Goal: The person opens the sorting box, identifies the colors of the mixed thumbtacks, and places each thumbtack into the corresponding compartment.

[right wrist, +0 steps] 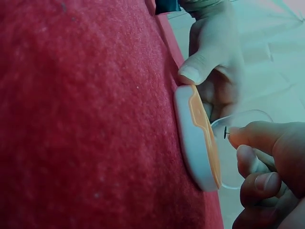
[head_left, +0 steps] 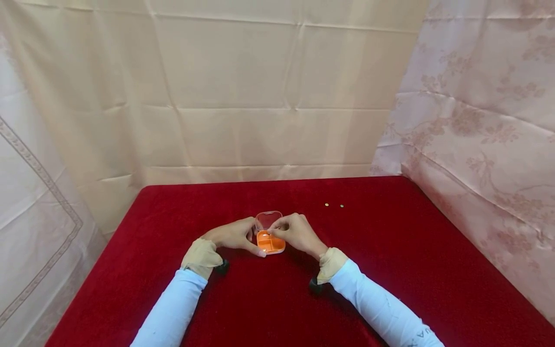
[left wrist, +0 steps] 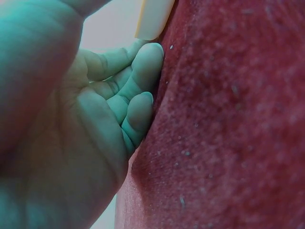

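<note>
A small orange-and-white pill box [head_left: 272, 246] with divided compartments lies on the red cloth, its clear lid [head_left: 269, 220] raised at the back. My left hand [head_left: 234, 234] holds the box at its left side, thumb on the near corner and fingers toward the back. Above the compartments, my right hand [head_left: 299, 234] pinches a tiny thumbtack [right wrist: 225, 132] between thumb and forefinger; its dark flat head and thin pin show in the right wrist view. A small pale spot shows in a rear compartment, too small to identify. The left wrist view catches only a corner of the box [left wrist: 156, 19].
Two tiny round pieces, one yellow [head_left: 327, 205] and one green [head_left: 341, 206], lie on the cloth toward the back right. The red-covered table [head_left: 173, 207] stands against a beige curtain [head_left: 243, 96], with a patterned curtain [head_left: 485, 120] along the right.
</note>
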The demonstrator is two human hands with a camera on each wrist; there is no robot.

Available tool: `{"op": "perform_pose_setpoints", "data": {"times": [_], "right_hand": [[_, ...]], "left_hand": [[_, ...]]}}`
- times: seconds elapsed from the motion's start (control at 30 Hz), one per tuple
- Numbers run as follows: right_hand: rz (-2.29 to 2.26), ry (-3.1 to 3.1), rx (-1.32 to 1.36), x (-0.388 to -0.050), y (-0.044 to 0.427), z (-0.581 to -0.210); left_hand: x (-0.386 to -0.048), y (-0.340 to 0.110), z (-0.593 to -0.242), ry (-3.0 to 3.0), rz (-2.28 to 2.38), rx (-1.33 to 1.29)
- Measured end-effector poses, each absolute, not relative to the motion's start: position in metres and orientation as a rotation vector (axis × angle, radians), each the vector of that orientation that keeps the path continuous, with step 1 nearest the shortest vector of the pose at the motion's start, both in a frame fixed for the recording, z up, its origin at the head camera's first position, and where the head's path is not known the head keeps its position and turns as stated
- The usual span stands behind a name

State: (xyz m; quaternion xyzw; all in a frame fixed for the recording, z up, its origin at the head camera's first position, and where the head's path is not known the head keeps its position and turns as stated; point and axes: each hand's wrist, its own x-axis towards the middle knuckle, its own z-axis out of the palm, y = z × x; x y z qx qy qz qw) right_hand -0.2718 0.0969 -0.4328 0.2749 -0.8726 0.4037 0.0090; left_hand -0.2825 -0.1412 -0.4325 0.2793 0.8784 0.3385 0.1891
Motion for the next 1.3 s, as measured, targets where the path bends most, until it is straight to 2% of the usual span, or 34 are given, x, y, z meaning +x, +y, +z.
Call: {"op": "perform_pose_setpoints", "data": {"times": [1.3], "right_hand": [[1.129, -2.772, 0.839, -0.266, 0.083, -0.441]], "left_hand": [[-0.284, -0.142, -0.436, 2.475, 0.942, 0.819]]}}
